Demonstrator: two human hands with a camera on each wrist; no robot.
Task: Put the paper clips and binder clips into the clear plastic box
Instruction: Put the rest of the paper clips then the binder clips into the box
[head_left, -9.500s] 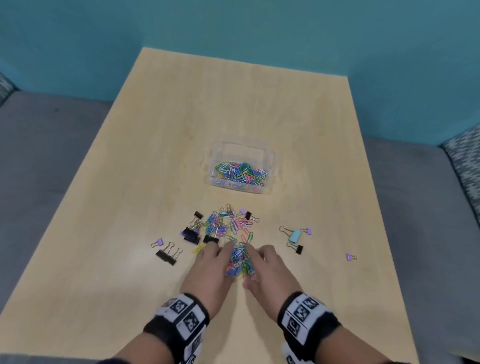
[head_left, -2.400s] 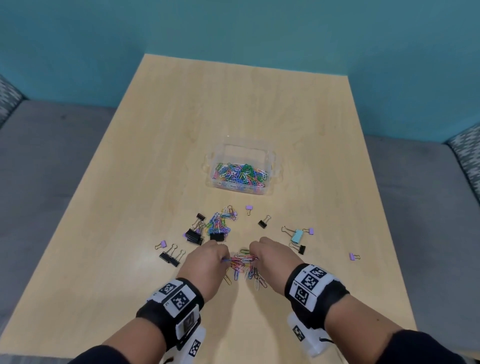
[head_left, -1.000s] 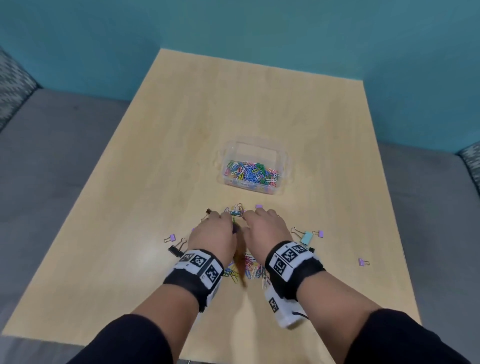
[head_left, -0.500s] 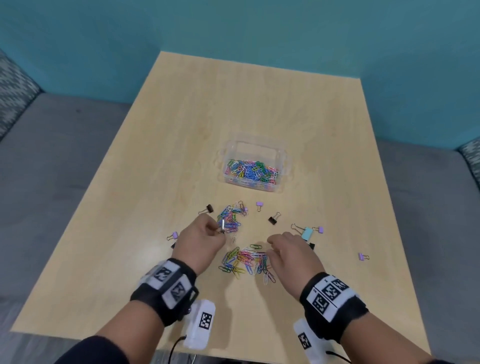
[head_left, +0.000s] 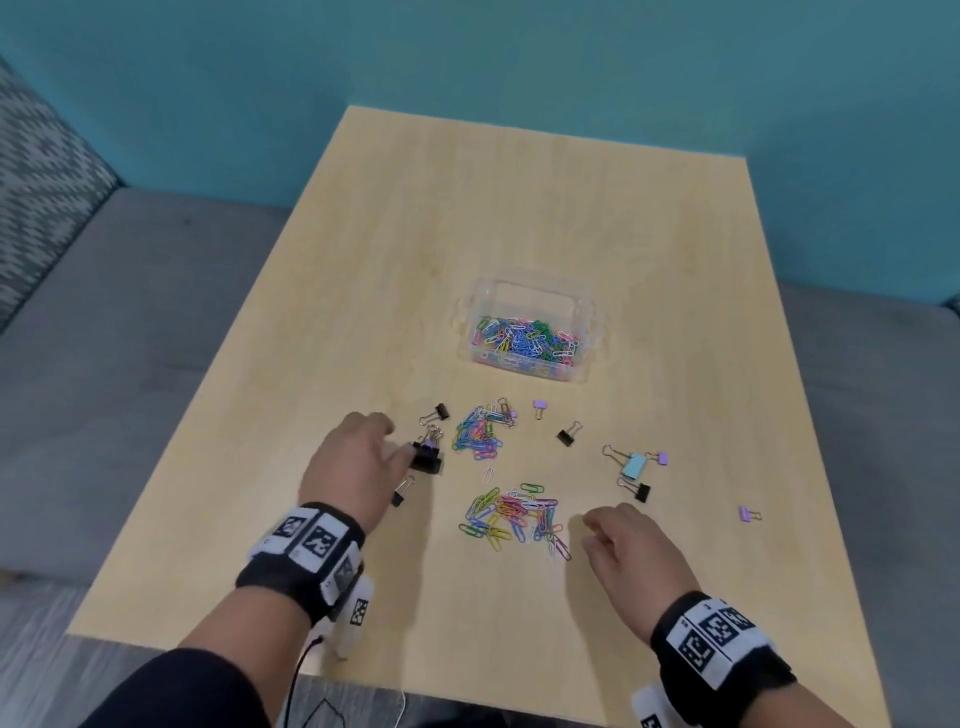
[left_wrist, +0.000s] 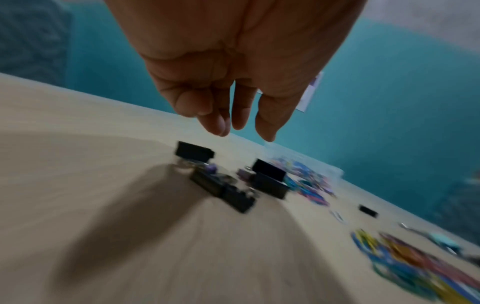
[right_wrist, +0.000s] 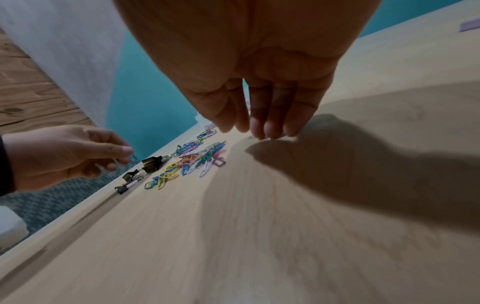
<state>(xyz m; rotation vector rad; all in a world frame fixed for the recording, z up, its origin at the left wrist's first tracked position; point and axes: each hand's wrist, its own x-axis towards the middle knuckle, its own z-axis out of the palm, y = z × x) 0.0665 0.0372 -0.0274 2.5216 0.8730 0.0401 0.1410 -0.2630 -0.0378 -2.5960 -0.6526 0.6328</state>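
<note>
The clear plastic box (head_left: 587, 322) stands mid-table with several coloured paper clips inside. Two loose piles of paper clips lie in front of it, a far pile (head_left: 478, 434) and a near pile (head_left: 511, 519) (right_wrist: 192, 160). My left hand (head_left: 395, 441) (left_wrist: 241, 127) hovers with loosely curled fingers just left of a cluster of black binder clips (head_left: 428, 460) (left_wrist: 221, 185) and holds nothing. To the right of the near pile is my right hand (head_left: 597, 530) (right_wrist: 259, 131). Its fingertips point down at the table and it is empty.
Single binder clips lie scattered: black ones (head_left: 440, 413), (head_left: 402, 491), (head_left: 567, 435), (head_left: 640, 491), a light blue one (head_left: 634, 465), purple ones (head_left: 540, 406), (head_left: 745, 514). The wooden table (head_left: 519, 208) is bare behind the box. Grey seating surrounds it.
My hands have drawn apart. The left hand has moved left from the far paper clip pile to the black binder clips. The right hand has slid back and to the right.
</note>
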